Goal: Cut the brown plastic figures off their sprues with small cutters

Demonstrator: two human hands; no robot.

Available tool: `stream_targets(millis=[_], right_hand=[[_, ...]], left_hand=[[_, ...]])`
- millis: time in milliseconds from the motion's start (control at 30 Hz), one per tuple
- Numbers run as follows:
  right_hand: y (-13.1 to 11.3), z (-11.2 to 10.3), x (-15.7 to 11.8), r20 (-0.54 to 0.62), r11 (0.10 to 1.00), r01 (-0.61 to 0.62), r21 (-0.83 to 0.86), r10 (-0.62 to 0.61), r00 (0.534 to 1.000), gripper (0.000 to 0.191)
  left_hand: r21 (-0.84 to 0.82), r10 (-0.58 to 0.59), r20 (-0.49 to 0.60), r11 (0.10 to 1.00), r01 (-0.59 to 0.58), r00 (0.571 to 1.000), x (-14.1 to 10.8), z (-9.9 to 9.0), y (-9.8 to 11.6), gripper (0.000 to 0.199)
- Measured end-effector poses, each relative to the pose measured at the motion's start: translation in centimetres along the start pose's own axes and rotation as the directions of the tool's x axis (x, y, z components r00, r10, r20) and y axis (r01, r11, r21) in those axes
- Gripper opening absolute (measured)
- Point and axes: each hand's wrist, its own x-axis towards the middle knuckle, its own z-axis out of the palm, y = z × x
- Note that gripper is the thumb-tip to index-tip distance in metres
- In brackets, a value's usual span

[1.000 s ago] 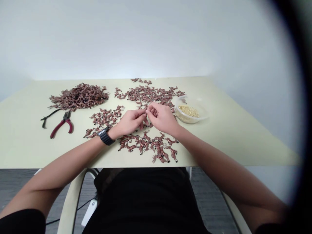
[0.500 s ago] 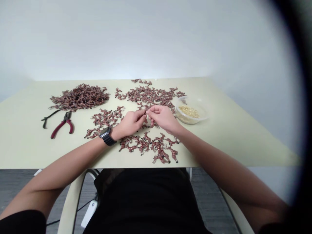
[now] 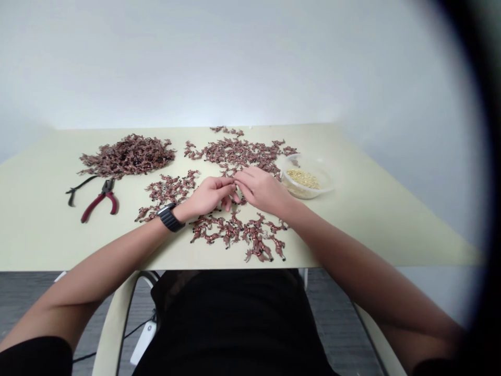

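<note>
My left hand [image 3: 210, 196] and my right hand [image 3: 261, 191] meet fingertip to fingertip above the middle of the table. Both are pinched closed, and whatever lies between the fingers is hidden or too small to name. Brown reindeer-like figurines [image 3: 256, 237] with dark feet lie spread just in front of my hands. Another loose group of figurines [image 3: 168, 189] is beside my left wrist. Behind my hands lies a wider spread of the same figurines [image 3: 242, 152]. A clear round tub [image 3: 299, 193] stands right of my right hand, with small gold-coloured pieces [image 3: 303, 178] in it.
A dense heap of figurines [image 3: 131, 155] is at the back left of the pale table [image 3: 39, 224]. In front of it lie red-handled pliers [image 3: 102, 198] and a thin black tool [image 3: 80, 188]. A few figurines [image 3: 227, 130] are near the wall.
My right hand has turned more palm-down, its fingers now folding over the left fingertips. My left hand has shifted slightly left, and its lower fingers show more.
</note>
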Motion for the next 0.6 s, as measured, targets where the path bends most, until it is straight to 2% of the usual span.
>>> stream_targets(millis=[67,233,367,467,533,600], right_hand=[[-0.1,0.1,0.0,0.000,0.999,-0.028,0.019,0.028,1.000,0.023],[-0.9,0.4,0.2,-0.041,0.960,-0.222,0.170,0.232,0.972,0.020],[-1.2,0.5,0.3,-0.043,0.919,-0.272,0.285,0.296,0.954,0.016],[-1.0,0.7,0.3,0.002,0.835,-0.367,0.411,0.401,0.916,0.016],[-0.7,0.8,0.3,0.044,0.787,-0.401,0.469,0.433,0.901,0.017],[-0.5,0.8,0.3,0.045,0.790,-0.399,0.465,0.429,0.902,0.016]], left_hand=[[0.011,0.004,-0.003,1.000,-0.004,1.000,0.0,0.0,-0.1,0.030],[0.082,0.019,-0.043,0.996,-0.015,0.999,0.0,0.2,-0.1,0.031],[0.264,0.077,-0.087,0.963,-0.051,0.993,-0.3,0.4,0.2,0.032],[0.399,0.134,-0.099,0.913,-0.084,0.986,-0.4,0.5,0.4,0.032],[0.383,0.118,-0.090,0.921,-0.075,0.989,-0.4,0.5,0.4,0.032],[0.280,0.064,-0.067,0.959,-0.043,0.996,-0.3,0.4,0.4,0.033]])
